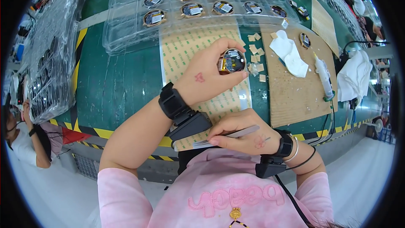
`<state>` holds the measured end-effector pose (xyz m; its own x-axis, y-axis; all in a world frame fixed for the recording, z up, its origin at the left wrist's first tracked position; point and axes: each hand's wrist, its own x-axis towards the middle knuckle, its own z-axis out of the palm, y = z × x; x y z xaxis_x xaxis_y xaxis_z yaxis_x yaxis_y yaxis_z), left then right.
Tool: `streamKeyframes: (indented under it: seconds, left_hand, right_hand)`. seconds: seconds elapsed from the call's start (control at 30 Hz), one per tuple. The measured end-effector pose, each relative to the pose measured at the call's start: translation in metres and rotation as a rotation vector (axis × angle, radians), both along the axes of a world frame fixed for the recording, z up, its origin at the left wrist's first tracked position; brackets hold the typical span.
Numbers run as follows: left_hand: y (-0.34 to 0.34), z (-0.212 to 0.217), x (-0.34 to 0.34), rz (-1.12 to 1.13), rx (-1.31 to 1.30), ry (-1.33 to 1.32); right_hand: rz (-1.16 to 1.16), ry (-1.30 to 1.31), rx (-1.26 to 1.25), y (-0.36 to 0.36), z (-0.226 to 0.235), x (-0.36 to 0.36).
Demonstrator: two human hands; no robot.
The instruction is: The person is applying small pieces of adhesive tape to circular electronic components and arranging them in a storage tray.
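Observation:
My left hand (206, 69) grips a round watch case (233, 61) by its rim, with the circuit board and a yellow part inside facing up. It is held above a patterned adhesive sheet (181, 46) on the green bench. Closer to my body, my right hand (242, 133) is closed on metal tweezers (244, 132). Their tips point left, over the near end of the sheet, and nothing can be made out between them. Small tan adhesive squares (254, 50) lie scattered just right of the watch case.
A clear plastic tray (122, 33) with several watch cases stands at the back. On the right, a cardboard sheet (287, 101) bears a white cloth (289, 52), a loose watch case (305, 40) and a glue syringe (323, 76). Stacked plastic trays (55, 67) stand left, near another person (31, 139).

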<state>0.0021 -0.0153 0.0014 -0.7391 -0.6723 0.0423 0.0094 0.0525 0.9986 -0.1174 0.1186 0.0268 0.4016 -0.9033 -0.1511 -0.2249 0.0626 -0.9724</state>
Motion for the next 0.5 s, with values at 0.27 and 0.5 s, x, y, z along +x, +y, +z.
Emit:
streamKeyframes:
  seconds: [0.27, 0.5]
  left_hand:
    - [-0.0003, -0.0017, 0.0002, -0.021, -0.048, 0.000]
    - [-0.0012, -0.0028, -0.0006, -0.022, -0.048, 0.003]
  right_hand:
    - [0.005, -0.009, -0.111, -0.0015, -0.0043, 0.0054]
    - [-0.001, -0.004, -0.100, -0.0026, -0.0039, 0.0066]
